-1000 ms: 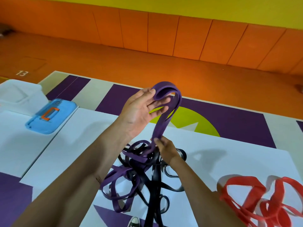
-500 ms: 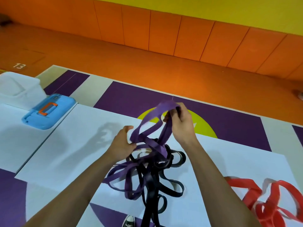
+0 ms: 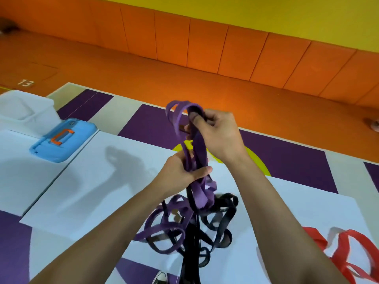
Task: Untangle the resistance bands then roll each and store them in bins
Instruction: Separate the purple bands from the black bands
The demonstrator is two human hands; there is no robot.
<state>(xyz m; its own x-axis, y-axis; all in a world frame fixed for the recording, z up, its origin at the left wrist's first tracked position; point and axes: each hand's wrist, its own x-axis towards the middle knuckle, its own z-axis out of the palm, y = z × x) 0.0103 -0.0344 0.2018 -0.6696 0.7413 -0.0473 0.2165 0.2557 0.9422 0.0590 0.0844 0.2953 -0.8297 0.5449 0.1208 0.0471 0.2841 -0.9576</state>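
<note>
A purple resistance band [image 3: 198,147] is held lifted above the white bench [image 3: 86,191], and its upper loop is gripped by the right hand [image 3: 217,134], whose fingers are curled round the folded top and whose thumb is tucked into the loop. Just below that grip, the hanging purple strands are gathered and clasped by the left hand [image 3: 180,175], with the thumb pressed across them. Beneath the held part, the rest of the purple band is seen lying on the bench in loose loops, still knotted together with a black resistance band [image 3: 229,216], some of whose strands are drawn upward with it. To the right of the purple band and well apart from it, a red resistance band [image 3: 315,235] is spread in open loops on the bench. Far to the left of the purple band, a white bin [image 3: 26,111] is placed at the bench's far corner, and a blue lid [image 3: 63,144] with an orange handle is laid just beside it. The toe of a shoe [image 3: 160,278] is visible below the tangle.
</note>
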